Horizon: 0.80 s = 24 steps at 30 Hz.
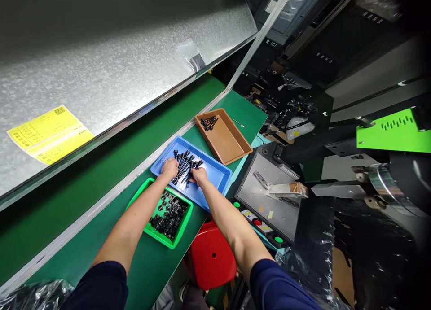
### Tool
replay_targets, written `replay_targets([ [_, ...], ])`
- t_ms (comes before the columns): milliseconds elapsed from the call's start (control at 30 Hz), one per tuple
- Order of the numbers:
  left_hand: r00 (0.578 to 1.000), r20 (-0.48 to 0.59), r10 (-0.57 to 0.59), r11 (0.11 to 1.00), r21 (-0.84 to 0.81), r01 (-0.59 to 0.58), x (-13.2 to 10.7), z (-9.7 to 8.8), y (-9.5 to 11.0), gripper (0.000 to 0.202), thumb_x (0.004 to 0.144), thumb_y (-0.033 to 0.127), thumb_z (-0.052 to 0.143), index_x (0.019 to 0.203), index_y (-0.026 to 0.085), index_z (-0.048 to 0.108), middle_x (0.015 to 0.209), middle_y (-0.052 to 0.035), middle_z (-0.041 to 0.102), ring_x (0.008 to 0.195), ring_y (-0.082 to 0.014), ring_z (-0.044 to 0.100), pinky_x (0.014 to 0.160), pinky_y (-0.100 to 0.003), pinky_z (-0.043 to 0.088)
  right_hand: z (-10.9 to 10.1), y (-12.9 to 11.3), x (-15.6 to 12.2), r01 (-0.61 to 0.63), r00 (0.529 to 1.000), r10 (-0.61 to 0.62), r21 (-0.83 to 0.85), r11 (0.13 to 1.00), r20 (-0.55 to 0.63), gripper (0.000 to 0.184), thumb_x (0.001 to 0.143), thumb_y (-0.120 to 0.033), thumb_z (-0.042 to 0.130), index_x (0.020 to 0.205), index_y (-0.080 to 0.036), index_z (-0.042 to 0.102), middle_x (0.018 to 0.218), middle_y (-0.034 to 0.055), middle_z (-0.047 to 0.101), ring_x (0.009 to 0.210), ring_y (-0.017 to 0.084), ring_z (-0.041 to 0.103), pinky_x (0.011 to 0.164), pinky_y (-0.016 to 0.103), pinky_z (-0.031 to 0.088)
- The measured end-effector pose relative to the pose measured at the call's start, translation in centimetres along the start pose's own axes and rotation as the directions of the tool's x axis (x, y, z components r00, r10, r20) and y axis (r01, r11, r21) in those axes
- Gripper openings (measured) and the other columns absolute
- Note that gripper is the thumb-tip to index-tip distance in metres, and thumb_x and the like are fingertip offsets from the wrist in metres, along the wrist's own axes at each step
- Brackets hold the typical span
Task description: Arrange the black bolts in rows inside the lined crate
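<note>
Both hands are inside the blue tray (219, 184), at a bunch of long black bolt-like rods (183, 167) with thick heads. My left hand (170, 167) is at the left side of the bunch, its fingers curled against the rods. On the other side, my right hand (200, 176) has thumb and fingers closed on a few rods, partly hiding them. The rods lie slanted, roughly side by side. Below my left forearm is a green tray (188, 210) of small black square-looking parts (171, 218).
Beyond the blue tray sits a brown tray (232, 139) with several similar black rods (209, 122). A machine (269, 198) with green and red buttons stands to the right. A red stool (213, 260) is below the green bench (141, 269); a metal panel (111, 72) overhangs the left.
</note>
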<state>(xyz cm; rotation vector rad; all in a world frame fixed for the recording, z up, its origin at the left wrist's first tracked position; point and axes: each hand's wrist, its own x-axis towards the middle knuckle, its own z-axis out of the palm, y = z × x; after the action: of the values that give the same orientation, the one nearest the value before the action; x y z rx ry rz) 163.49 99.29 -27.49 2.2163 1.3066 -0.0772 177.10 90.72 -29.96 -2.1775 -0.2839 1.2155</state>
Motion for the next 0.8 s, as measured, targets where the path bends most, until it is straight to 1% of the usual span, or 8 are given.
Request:
replay_targets([
  [100,1.000,0.001,0.017,0.999,0.036,-0.017,0.4,-0.7,-0.3,0.028,0.078,0.005,0.051,0.091,0.021,0.070,0.121,-0.0071,0.062,0.113,-0.0236,0.054,0.098,-0.035,0.042,-1.6,0.5,0.2,0.015,0.997,-0.021,-0.086,0.996,-0.073,0.018,0.074,-0.022,0.069,0.087,-0.016,0.057,0.060,0.0008,0.059,0.045,0.014,0.057,0.044,0.024,0.050],
  [167,0.999,0.012,0.033,0.998,0.056,-0.033,0.4,-0.9,-0.3,0.031,0.077,0.002,0.049,0.093,0.020,0.070,0.120,-0.0082,0.063,0.111,-0.0237,0.056,0.096,-0.035,0.043,-1.8,0.6,0.0,0.051,0.996,-0.058,-0.103,0.993,-0.069,0.020,0.075,-0.021,0.069,0.090,-0.016,0.058,0.062,0.0016,0.061,0.046,0.013,0.057,0.044,0.022,0.048],
  [367,0.999,0.026,0.025,0.999,0.048,-0.026,-0.4,-0.6,0.3,0.034,0.081,0.005,0.047,0.103,0.019,0.068,0.116,-0.0092,0.065,0.099,-0.0214,0.063,0.088,-0.031,0.047,1.0,0.8,-1.7,0.093,0.994,-0.092,-0.015,0.996,0.051,0.018,0.079,-0.022,0.064,0.094,-0.017,0.056,0.065,-0.0005,0.063,0.048,0.011,0.057,0.045,0.020,0.048],
  [433,0.999,0.023,0.029,0.998,0.053,-0.030,-0.6,-0.6,0.2,0.033,0.082,0.006,0.045,0.101,0.019,0.068,0.114,-0.0094,0.066,0.100,-0.0220,0.063,0.089,-0.031,0.046,1.3,0.9,-1.8,0.091,0.995,-0.090,-0.020,0.996,0.047,0.015,0.079,-0.021,0.063,0.091,-0.017,0.056,0.064,-0.0010,0.062,0.047,0.010,0.056,0.045,0.019,0.048],
  [533,0.999,0.025,0.032,0.997,0.063,-0.034,-0.6,-0.9,0.0,0.033,0.082,0.006,0.045,0.102,0.017,0.069,0.109,-0.0103,0.067,0.103,-0.0231,0.061,0.093,-0.032,0.044,0.9,1.1,-1.5,0.075,0.997,-0.076,-0.056,0.996,-0.018,0.014,0.076,-0.016,0.062,0.089,-0.017,0.055,0.067,-0.0004,0.061,0.044,0.010,0.054,0.042,0.020,0.046],
  [633,1.000,-0.006,0.024,0.998,0.065,-0.024,-0.7,-0.7,0.5,0.029,0.087,0.017,0.047,0.107,0.017,0.068,0.121,-0.0130,0.062,0.113,-0.0259,0.055,0.098,-0.035,0.042,0.7,1.4,-1.7,0.082,0.996,-0.085,-0.070,0.994,-0.041,0.019,0.072,-0.014,0.064,0.087,-0.018,0.053,0.067,-0.0013,0.059,0.042,0.009,0.051,0.040,0.020,0.043],
  [733,0.998,-0.061,-0.026,0.998,0.057,0.029,-0.8,0.2,1.5,0.032,0.086,0.036,0.053,0.106,0.017,0.069,0.136,-0.0151,0.050,0.122,-0.0319,0.046,0.098,-0.042,0.042,1.4,1.7,-2.4,0.079,0.993,-0.083,0.053,0.995,0.078,0.018,0.071,-0.018,0.067,0.082,-0.019,0.052,0.061,-0.0038,0.057,0.043,0.008,0.049,0.042,0.018,0.043],
  [800,0.993,-0.078,-0.088,0.995,0.036,0.091,-0.8,0.8,2.2,0.035,0.081,0.040,0.061,0.106,0.017,0.068,0.138,-0.0156,0.047,0.124,-0.0337,0.043,0.098,-0.045,0.041,1.9,1.7,-2.7,0.059,0.989,-0.075,0.121,0.991,0.129,0.018,0.072,-0.021,0.068,0.076,-0.019,0.050,0.057,-0.0051,0.055,0.045,0.007,0.049,0.044,0.017,0.044],
])
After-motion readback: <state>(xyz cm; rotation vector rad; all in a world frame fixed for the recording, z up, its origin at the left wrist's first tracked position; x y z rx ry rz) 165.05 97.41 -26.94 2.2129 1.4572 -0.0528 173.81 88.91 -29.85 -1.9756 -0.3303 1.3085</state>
